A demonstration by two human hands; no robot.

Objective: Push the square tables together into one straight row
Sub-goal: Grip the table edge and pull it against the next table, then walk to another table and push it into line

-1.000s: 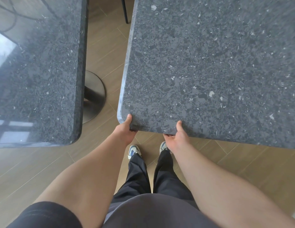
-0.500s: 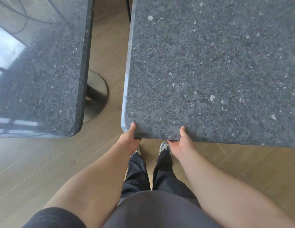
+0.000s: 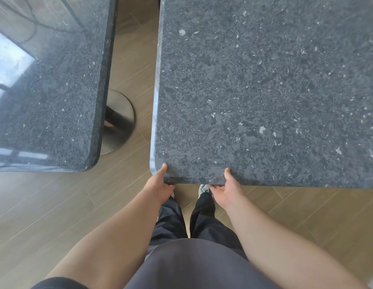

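Observation:
Two square tables with dark speckled stone tops stand side by side. The right table (image 3: 264, 90) fills the upper right of the head view. My left hand (image 3: 160, 184) grips its near left corner, thumb on top and fingers under the edge. My right hand (image 3: 228, 187) grips the near edge a little to the right in the same way. The left table (image 3: 50, 101) is glossy and reflects a window. A gap of wooden floor separates the two tops, and their near edges lie almost level.
The left table's round metal base (image 3: 119, 122) shows in the gap on the wooden floor (image 3: 56, 205). My legs in dark trousers and my shoes (image 3: 203, 187) are below the right table's near edge.
The right table's near edge has shifted away from me and turned straighter, nearly level with the left table's edge. Both hands keep their grip on it.

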